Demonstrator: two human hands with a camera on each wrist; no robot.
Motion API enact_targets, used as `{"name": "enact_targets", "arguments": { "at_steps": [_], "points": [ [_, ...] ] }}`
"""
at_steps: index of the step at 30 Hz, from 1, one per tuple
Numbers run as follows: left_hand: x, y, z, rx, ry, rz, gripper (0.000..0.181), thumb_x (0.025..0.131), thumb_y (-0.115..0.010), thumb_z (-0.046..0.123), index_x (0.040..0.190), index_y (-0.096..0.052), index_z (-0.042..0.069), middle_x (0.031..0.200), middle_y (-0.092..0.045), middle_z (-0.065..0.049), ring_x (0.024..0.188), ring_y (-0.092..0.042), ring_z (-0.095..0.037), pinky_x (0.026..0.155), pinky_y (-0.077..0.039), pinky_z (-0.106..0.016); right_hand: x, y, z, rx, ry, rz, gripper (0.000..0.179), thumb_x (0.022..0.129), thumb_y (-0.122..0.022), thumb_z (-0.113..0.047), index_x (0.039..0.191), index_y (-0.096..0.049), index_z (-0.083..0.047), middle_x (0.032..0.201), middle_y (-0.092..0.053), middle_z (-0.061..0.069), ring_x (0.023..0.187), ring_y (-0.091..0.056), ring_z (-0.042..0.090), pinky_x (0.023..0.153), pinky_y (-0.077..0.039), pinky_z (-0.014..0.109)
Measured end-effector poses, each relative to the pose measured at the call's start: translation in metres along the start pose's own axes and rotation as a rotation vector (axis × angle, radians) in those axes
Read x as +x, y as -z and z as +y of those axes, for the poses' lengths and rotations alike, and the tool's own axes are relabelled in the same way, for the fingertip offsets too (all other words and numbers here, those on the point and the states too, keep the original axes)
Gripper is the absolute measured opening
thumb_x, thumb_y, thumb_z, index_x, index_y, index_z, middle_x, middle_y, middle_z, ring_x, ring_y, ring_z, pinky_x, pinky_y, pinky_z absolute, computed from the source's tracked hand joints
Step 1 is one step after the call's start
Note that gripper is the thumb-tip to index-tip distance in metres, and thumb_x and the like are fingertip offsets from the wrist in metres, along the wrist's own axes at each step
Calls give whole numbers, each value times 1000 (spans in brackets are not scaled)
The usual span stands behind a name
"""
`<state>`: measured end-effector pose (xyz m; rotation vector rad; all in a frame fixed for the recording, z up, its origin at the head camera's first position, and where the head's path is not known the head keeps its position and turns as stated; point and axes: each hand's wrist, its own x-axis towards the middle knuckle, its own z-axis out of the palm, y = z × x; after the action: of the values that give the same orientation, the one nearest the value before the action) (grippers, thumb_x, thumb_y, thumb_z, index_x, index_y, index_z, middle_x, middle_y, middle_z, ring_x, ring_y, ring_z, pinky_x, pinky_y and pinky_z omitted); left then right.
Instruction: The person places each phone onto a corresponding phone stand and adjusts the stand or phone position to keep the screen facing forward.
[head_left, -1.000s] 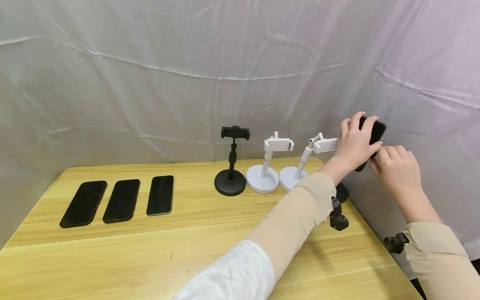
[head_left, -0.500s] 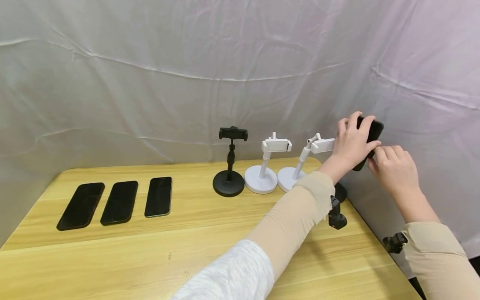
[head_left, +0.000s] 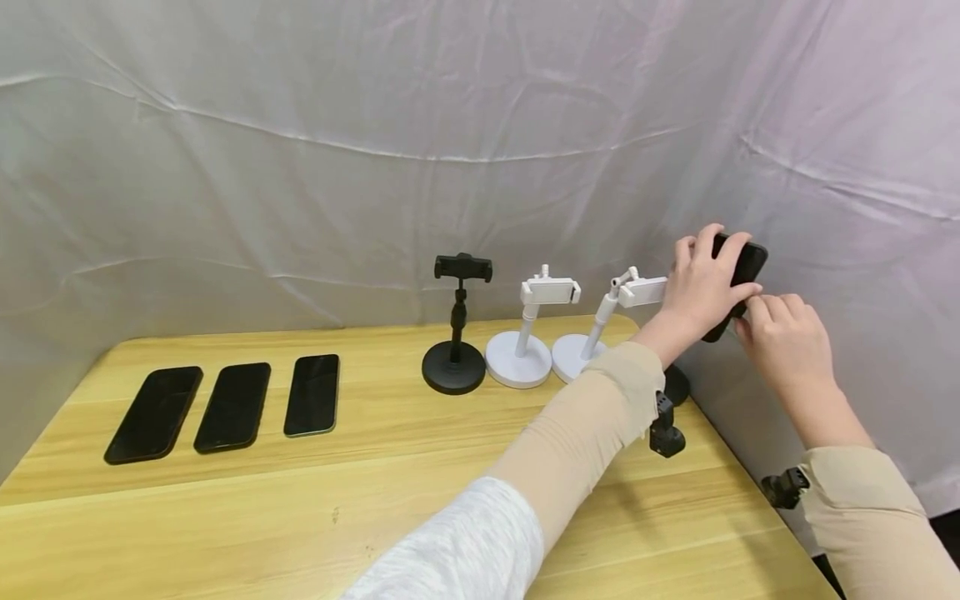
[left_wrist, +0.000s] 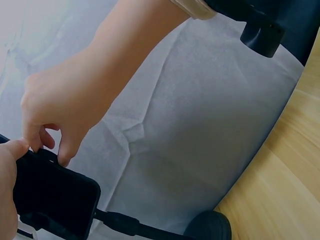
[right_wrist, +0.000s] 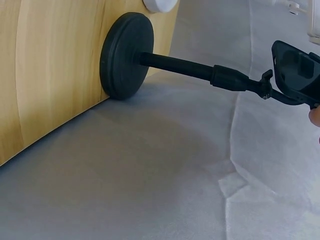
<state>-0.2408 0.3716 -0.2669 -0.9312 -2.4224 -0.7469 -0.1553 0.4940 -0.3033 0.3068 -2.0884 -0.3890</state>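
Busy at the right end

On the left, three phones [head_left: 232, 407] are lying on the table [head_left: 285, 508]. Further along, one black stand [head_left: 453, 367] and two white stands [head_left: 517, 363] are standing in a row. Then the left hand [head_left: 701, 283] is gripping a fourth phone [head_left: 751, 265], which is leaning at the head of another black stand [right_wrist: 175, 66]. The right hand [head_left: 792, 337] is pinching the clip [left_wrist: 48, 154] at this phone's edge.

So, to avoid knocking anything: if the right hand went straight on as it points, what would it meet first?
Most likely the black smartphone, right at the fingertips of the right hand, though part of its black phone stand could come first; depth is unclear.
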Motion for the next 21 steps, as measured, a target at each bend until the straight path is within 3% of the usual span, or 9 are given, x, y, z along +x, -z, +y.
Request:
{"name": "enact_targets", "arguments": {
  "at_steps": [9,14,21],
  "points": [
    [0,1,1,14,-3,-17,66,87,-53,65,146,-31,44,157,-23,8,130,-34,-16,88,-48,-21,3,-2,2,-33,-11,-42,33,68,-76,0,91,-58,16,81,-64,31,78,-55,49,67,-46,54],
    [1,-1,2,99,14,-12,67,86,-49,71,146,-28,48,156,-24,12,131,-36,-13,96,-40,-26,4,-3,3,-30,-13,-39,30,71,-74,0,91,-58,15,80,-64,31,76,-55,49,65,-46,55],
    [4,0,3,168,28,-11,69,84,-46,76,145,-25,52,154,-26,16,127,-38,-10,92,-33,-30,5,-2,2,-34,-22,-14,28,70,-74,1,88,-58,14,78,-64,31,75,-55,49,62,-45,56]
  ]
}}
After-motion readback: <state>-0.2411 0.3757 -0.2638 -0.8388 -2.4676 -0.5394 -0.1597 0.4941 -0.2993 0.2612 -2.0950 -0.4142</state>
